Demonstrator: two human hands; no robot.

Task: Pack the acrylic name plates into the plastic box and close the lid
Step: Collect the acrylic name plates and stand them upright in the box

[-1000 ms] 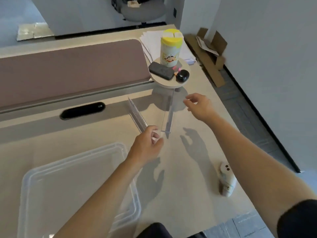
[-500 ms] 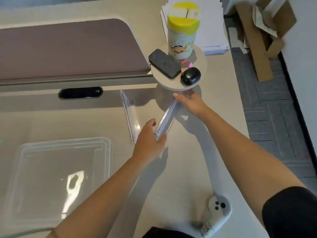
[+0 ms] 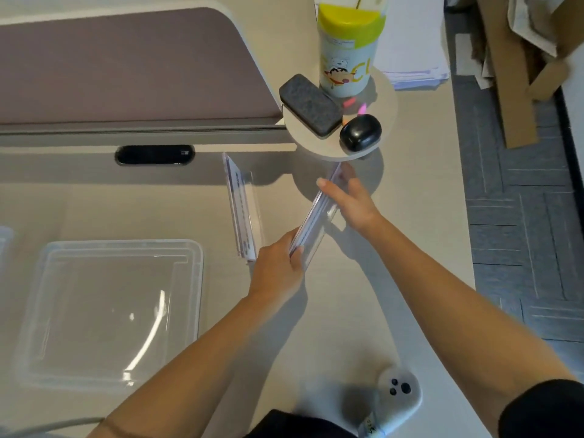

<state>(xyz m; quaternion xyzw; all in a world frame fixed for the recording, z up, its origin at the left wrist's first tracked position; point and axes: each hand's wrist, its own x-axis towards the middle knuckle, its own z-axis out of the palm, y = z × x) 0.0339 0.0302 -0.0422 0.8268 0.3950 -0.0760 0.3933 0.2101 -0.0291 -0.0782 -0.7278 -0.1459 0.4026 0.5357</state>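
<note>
Head view: a person's left hand (image 3: 278,267) and right hand (image 3: 350,200) hold a long clear acrylic name plate (image 3: 316,216) slantwise just above the pale desk (image 3: 363,311). The left hand's fingers are curled round the plate's near end and the right hand pinches its far end between thumb and fingers. A second acrylic name plate (image 3: 241,210) stands on edge on the desk just to the left, and neither plate is packed yet. The translucent rectangular plastic box (image 3: 202,279) lies near the left forearm; from this angle it cannot be told whether this piece is the tray or its lid.

The step in hand looks like carrying the plate to the box. It would go best with both ends kept level, the grip on the edges rather than the clear faces, and a swing wide of the standing plate so it is not tipped. The plate would then be laid flat along the longer side.

On a round beige shelf (image 3: 387,121) stands a yellow-capped cartoon-printed canister (image 3: 346,67), its yellow letters "CL" legible and the rest turned away. The dark print on the plates' inserts is too blurred to read, as is the tag on a white handheld device (image 3: 399,396) by the desk edge.
</note>
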